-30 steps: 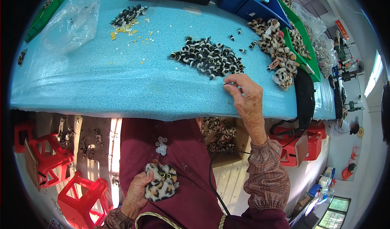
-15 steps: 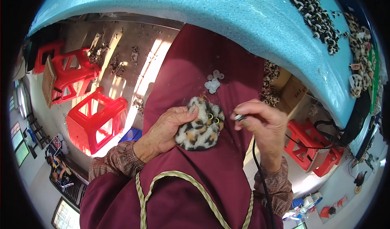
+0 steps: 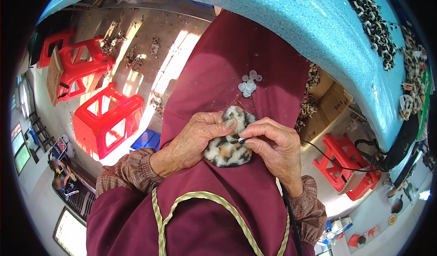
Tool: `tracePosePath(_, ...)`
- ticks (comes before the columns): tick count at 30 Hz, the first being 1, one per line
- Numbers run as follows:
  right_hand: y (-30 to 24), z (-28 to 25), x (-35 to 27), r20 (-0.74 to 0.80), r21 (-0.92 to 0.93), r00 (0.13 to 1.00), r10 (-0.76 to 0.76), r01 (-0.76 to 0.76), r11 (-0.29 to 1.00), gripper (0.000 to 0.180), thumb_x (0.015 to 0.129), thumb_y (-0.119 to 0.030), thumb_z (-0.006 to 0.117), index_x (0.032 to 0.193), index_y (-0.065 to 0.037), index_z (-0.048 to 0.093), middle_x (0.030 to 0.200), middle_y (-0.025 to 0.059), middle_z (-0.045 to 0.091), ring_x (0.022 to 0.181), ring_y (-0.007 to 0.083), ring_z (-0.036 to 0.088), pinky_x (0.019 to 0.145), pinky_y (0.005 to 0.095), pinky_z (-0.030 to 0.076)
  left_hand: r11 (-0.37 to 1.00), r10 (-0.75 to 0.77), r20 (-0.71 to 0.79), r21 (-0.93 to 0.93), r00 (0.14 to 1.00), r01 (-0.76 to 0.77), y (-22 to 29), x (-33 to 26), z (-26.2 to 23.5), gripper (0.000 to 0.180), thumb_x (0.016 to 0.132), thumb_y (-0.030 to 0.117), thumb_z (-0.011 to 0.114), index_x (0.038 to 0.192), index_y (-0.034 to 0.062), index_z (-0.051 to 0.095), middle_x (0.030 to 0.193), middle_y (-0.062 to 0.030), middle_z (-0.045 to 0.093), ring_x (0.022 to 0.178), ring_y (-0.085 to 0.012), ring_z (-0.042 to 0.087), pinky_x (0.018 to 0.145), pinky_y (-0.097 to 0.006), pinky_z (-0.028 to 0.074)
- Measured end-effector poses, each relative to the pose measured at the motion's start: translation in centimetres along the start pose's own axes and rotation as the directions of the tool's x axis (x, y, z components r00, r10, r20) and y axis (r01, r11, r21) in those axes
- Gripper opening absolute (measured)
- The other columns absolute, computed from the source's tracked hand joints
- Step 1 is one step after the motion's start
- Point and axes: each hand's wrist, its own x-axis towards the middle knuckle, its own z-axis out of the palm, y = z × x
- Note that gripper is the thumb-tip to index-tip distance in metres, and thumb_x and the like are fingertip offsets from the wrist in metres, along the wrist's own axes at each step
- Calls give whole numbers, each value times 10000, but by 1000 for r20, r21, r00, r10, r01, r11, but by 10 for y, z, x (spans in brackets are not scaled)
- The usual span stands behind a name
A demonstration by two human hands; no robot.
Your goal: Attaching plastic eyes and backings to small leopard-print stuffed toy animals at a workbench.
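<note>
Over my lap, my left hand [image 3: 195, 140] grips a small plush piece [image 3: 226, 148] with leopard spots, cream, brown and black. My right hand [image 3: 273, 149] pinches a tiny dark and white part [image 3: 241, 140] and presses it against the plush, fingertips touching my left thumb. Both hands rest above a dark red apron [image 3: 218, 210] with a pale braided neck strap. A few small white discs [image 3: 249, 83] lie on the apron just beyond the hands.
A turquoise table edge [image 3: 291, 33] curves across the top, with piles of small black and white parts [image 3: 373, 24] and spotted plush pieces [image 3: 409, 92]. Red plastic stools [image 3: 107, 119] stand at left and lower right. Cardboard boxes [image 3: 325, 115] sit under the table. A black cable [image 3: 337, 163] runs right.
My right hand left the pile on the table and came down to my lap with a small part. The view swung from the tabletop to the lap, and both hands now meet on the plush.
</note>
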Motion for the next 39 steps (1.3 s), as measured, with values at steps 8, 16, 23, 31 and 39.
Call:
tracePosePath(8,2,3,-1,2,9,996,90,-90,996,150,717,20,699,863,6,666,808,81,649,730,147,625,647,248,483,964,127,12,236,992,-126,0,-3,-3,176,850,135,664,965,3,642,852,-30,647,751,-73,606,672,-215,509)
tracePosePath(16,4,12,-8,-106,4,992,68,-68,998,95,719,35,687,801,23,639,755,86,646,661,150,622,599,256,480,356,552,280,773,785,-525,4,-10,6,393,650,96,793,1003,9,643,850,-91,623,785,-186,616,705,-297,495)
tracePosePath(23,-3,-1,-11,12,213,977,214,-212,954,76,781,75,630,836,36,665,776,90,677,675,125,641,609,227,516,250,525,423,752,738,-609,0,-12,-3,420,679,68,750,1060,4,585,805,-121,567,730,-278,591,651,-351,475)
tracePosePath(31,29,-18,12,264,386,964,24,-129,914,348,700,-100,770,1010,-11,640,1012,67,636,834,107,585,695,241,480,280,446,539,674,715,-683,4,-17,5,355,709,-42,632,1057,-17,567,819,-133,553,752,-296,592,642,-366,483)
tracePosePath(39,3,0,5,224,63,973,-50,37,997,272,609,12,732,827,-50,581,864,52,573,716,174,563,608,289,472,-97,627,641,628,442,-772,7,-21,-3,231,681,-43,656,909,-38,620,778,-123,599,687,-238,617,568,-330,509)
